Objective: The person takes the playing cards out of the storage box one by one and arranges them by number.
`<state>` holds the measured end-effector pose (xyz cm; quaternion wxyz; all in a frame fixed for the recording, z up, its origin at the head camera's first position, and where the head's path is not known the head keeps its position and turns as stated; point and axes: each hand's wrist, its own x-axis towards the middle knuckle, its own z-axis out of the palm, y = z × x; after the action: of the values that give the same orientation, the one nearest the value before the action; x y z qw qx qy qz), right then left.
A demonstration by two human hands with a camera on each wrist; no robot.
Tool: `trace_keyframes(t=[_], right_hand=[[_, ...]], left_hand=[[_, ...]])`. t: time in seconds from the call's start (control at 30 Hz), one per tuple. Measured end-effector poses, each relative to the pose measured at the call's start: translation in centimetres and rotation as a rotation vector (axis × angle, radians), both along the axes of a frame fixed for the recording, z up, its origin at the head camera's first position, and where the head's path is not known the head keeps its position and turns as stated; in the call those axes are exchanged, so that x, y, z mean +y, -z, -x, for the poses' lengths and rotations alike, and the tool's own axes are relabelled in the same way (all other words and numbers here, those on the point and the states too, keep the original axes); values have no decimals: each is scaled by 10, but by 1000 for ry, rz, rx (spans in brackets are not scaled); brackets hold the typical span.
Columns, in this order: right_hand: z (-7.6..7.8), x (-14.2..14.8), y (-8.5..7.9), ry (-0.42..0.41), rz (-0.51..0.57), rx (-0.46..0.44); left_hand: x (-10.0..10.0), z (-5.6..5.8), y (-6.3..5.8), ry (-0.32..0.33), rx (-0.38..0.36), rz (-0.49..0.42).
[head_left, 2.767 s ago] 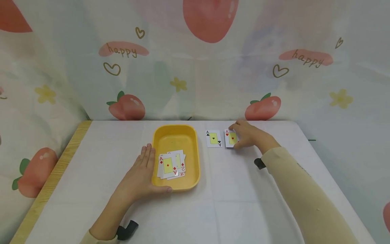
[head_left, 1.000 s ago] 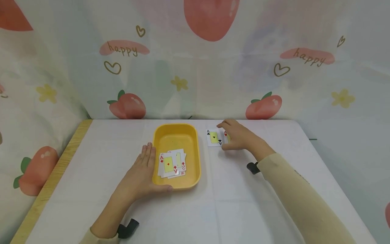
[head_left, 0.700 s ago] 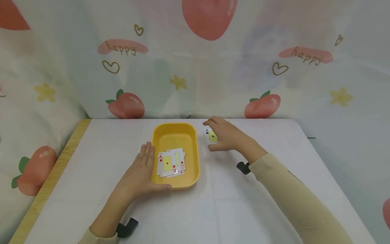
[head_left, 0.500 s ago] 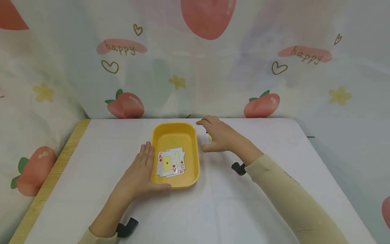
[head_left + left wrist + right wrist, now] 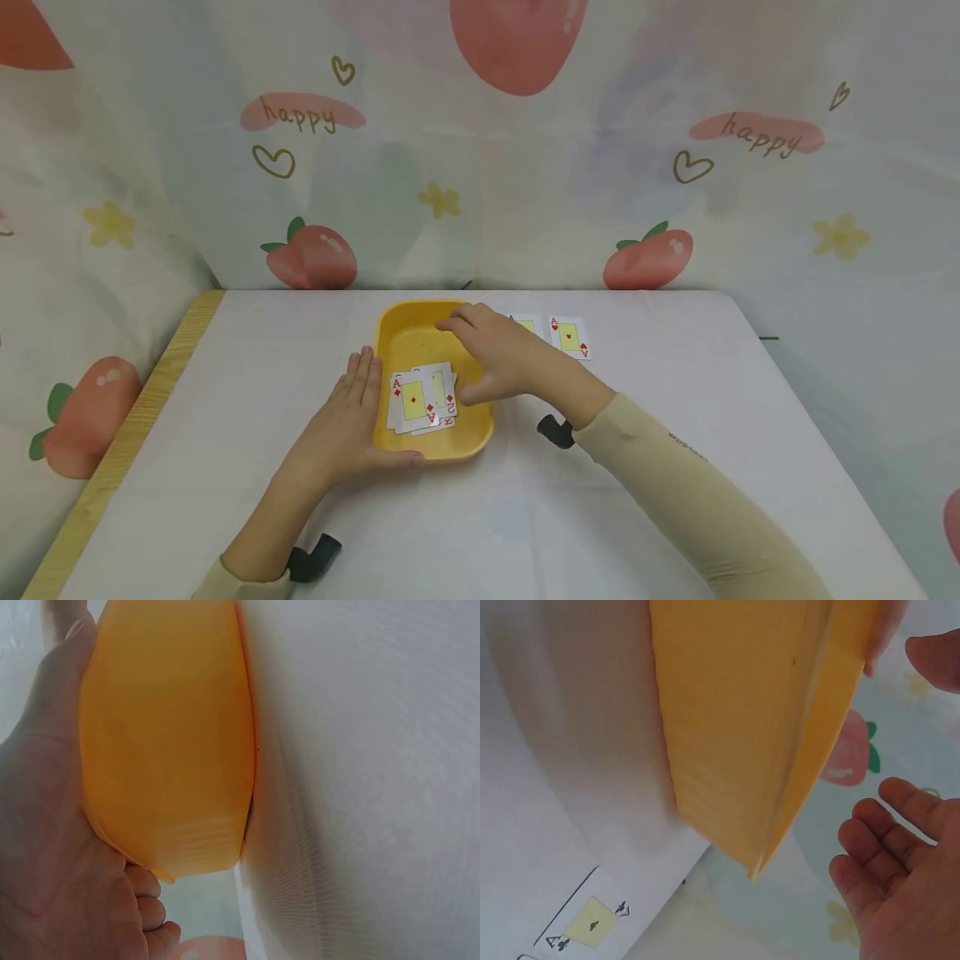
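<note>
My left hand (image 5: 333,442) rests with straight fingers along the left side of a yellow plastic tray (image 5: 420,315), its thumb at the near edge. Inside the tray, an ace of diamonds playing card (image 5: 413,402) overlaps several other cards. Over the tray's right side hovers my right hand (image 5: 502,358), thumb and fingers apart; the right wrist view shows nothing between them. Behind it, an ace of clubs (image 5: 527,323) lies partly hidden on the table, and beside that an ace of hearts (image 5: 569,337) is fully visible.
A white cloth (image 5: 480,533) covers the table, with a wooden edge (image 5: 142,417) bare at the left. A fabric backdrop (image 5: 480,167) with printed fruit and flowers rises right behind the table. Black wrist mounts (image 5: 315,558) sit at both wrists.
My right hand has moved left from the ace of hearts, past the ace of clubs, to above the tray. Both aces still lie on the table. The left hand and tray stay put.
</note>
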<state>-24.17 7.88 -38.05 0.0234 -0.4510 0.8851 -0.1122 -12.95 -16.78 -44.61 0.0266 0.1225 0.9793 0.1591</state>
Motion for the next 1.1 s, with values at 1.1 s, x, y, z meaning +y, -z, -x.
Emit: trace_keyframes(t=[1.1], right_hand=[[-23,-56,38,-73,-224,-21]], left_hand=[[-2,-2,-4,30,14,-18]])
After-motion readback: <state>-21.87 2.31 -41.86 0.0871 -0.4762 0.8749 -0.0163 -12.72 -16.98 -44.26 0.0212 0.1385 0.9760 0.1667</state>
